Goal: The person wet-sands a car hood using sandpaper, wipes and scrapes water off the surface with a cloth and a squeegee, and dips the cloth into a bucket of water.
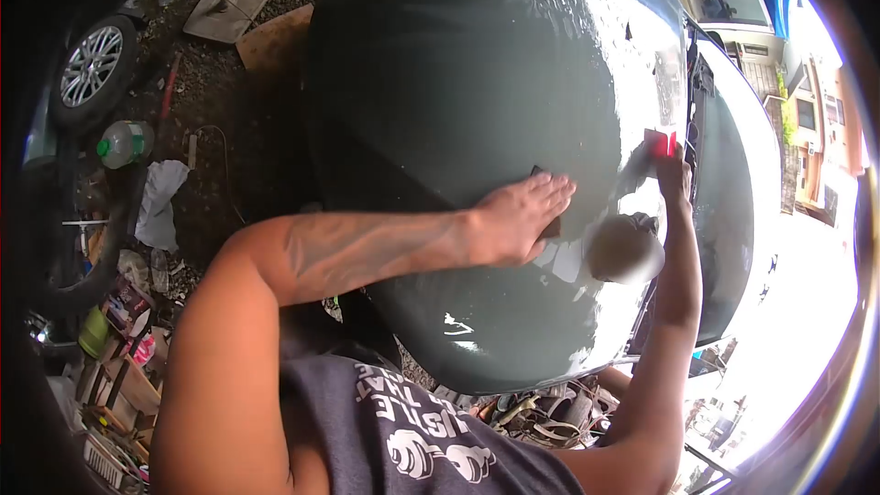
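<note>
Across the wet, dark grey-green car hood (440,101), the left hand (527,215) lay over a thin, dark, flat pad (552,227), whose edges showed beyond it. Its fingers were straight and close together, holding the pad against the panel, likely so that pressure spread evenly over the curve. The right hand (676,179) reached to the windshield end of the hood, holding a small, bright red, flat piece (666,144). Its fingers seemed closed on this, though I cannot tell their exact grip, or whether the piece touched the panel. The wide reach perhaps kept the two tools apart. On the ground off the hood's far-left side lay a clear plastic bottle with a green cap (126,144).
</note>
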A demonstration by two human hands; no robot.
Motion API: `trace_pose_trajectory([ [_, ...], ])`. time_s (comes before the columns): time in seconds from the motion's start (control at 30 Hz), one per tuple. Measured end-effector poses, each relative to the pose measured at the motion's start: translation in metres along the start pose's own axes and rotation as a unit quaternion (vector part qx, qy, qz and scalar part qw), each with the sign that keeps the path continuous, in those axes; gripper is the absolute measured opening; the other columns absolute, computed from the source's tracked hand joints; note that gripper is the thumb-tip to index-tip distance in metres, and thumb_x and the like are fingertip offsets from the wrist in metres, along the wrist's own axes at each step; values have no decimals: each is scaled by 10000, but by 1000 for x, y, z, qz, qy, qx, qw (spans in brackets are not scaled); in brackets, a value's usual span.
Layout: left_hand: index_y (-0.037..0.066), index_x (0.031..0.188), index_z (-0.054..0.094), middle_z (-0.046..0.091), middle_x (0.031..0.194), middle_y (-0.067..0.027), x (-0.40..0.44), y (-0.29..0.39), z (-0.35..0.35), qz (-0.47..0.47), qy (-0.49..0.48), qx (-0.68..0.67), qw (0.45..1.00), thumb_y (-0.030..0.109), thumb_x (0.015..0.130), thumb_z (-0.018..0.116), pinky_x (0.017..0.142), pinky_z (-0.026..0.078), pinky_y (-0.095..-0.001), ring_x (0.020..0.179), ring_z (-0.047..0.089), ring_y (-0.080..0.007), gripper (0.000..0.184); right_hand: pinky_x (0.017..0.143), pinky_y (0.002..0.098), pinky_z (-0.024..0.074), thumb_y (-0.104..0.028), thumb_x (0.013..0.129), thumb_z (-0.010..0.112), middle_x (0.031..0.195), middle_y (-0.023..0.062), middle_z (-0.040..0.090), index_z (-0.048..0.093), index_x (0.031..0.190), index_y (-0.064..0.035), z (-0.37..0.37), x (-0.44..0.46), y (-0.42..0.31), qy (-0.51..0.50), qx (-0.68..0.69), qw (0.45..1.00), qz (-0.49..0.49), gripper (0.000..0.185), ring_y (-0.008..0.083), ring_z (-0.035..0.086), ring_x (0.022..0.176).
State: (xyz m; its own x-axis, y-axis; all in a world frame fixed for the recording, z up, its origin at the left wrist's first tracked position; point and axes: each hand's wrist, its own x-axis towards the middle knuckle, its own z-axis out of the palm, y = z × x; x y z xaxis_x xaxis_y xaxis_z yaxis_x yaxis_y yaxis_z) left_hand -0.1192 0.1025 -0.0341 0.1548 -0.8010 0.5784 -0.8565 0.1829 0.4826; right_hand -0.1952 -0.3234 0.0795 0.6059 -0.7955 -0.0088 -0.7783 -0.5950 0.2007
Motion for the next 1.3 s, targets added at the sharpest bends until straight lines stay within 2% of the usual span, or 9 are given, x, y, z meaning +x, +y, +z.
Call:
trace_pose_trajectory([
  [0.17,-87,1393,495,477,1507,-246,128,-106,-13,-95,-27,109,989,310,978,482,1213,301,-462,1428,427,-350,574,941,545,489,-403,1039,392,1121,240,705,608,1316,-133,-16,-13,5,26,-19,994,-100,442,429,660,1112],
  [0.4,-81,1413,489,455,1528,-239,-10,-20,-9,43,-14,-4,999,318,988,457,1226,284,-461,1436,420,-350,584,980,430,521,-279,1021,504,1228,153,707,691,1291,-169,-52,-49,-84,104,67,971,-205,347,328,679,1153],
  [0.57,-84,1477,431,407,1577,-217,131,-124,-20,-157,-29,173,972,393,1011,397,1238,258,-449,1486,355,-327,667,911,409,529,-269,1035,505,1140,149,734,695,1262,-140,-47,9,-139,118,79,953,-269,324,331,704,1066],
  [0.8,-86,1494,398,390,1590,-221,-7,-15,-29,-1,-102,37,994,371,990,428,1247,240,-457,1479,370,-312,682,901,350,512,-227,996,634,1081,74,733,701,1181,-17,-62,64,-91,-108,214,914,-328,288,151,660,1014],
  [0.87,-83,1479,416,410,1571,-228,46,-68,-30,-136,6,85,987,344,974,470,1248,235,-462,1469,384,-325,663,821,346,518,-177,973,658,978,59,730,705,1118,-18,-74,43,-104,-146,265,920,-249,220,157,662,909],
  [0.97,-86,1468,428,423,1555,-238,97,-131,-31,-183,51,153,970,331,968,487,1249,226,-471,1466,384,-338,654,785,338,529,-174,962,681,916,41,725,710,1099,-20,-62,38,-80,54,-2,927,-371,208,166,670,870],
  [1.07,-86,1463,450,429,1551,-241,39,-45,-19,-117,8,176,977,372,986,430,1239,231,-493,1459,389,-347,662,891,403,580,-226,954,709,1098,85,700,678,1112,22,-56,10,-72,-96,490,843,-200,296,224,692,1006],
  [1.17,-86,1471,440,428,1554,-237,17,-22,-20,-7,-65,163,984,391,993,415,1240,223,-489,1460,385,-346,676,801,341,573,-298,980,656,1036,75,707,658,1135,2,-80,-51,-105,-164,595,773,-146,337,181,688,947],
  [1.3,-87,1489,410,389,1590,-211,128,-111,-29,-154,-81,157,972,399,1017,387,1251,204,-446,1497,332,-328,678,895,380,578,-349,975,636,1050,119,682,556,1357,18,-71,-53,-89,-85,264,929,-244,535,255,683,1086],
])
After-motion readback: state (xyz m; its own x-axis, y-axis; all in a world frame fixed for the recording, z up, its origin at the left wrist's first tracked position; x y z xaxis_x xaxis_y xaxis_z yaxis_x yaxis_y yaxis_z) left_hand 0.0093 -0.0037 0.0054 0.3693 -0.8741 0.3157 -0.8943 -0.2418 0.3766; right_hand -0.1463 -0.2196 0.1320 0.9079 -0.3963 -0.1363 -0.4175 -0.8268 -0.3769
